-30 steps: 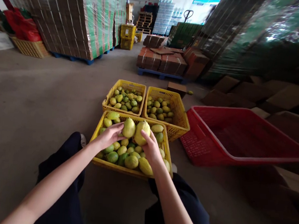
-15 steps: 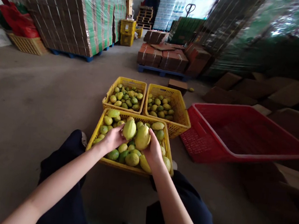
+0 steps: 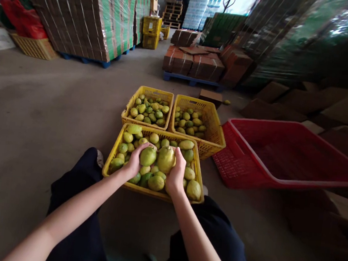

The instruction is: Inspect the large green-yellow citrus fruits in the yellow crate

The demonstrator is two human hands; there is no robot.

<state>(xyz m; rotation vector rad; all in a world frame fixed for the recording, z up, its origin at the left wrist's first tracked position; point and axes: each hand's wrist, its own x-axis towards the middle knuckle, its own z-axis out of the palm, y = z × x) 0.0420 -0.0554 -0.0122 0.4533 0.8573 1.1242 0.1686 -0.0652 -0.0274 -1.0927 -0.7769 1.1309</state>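
Observation:
Over the front yellow crate (image 3: 152, 193), my left hand (image 3: 133, 162) is closed around a green-yellow lemon (image 3: 148, 156). My right hand (image 3: 176, 174) grips a larger, lumpy yellow-green lemon (image 3: 166, 159) from its right side. Both fruits are held up side by side, a small gap apart, with fingers partly hidden behind them. Below them, the crate is full of loose lemons (image 3: 156, 183), some green and some yellower. A big pale one (image 3: 193, 190) lies in its front right corner.
Two more yellow crates, a left one (image 3: 124, 113) and a right one (image 3: 215, 130), hold lemons just beyond. A red crate (image 3: 245, 158) stands at the right, near loose cardboard (image 3: 274, 111). Farther back are flattened boxes on a blue pallet (image 3: 179, 78) and wrapped stacks (image 3: 70, 18).
The left lemon has been turned in my hand, showing a rounder, greener side. The right lemon has turned too, its stem end now facing me more. Both hands remain over the front crate.

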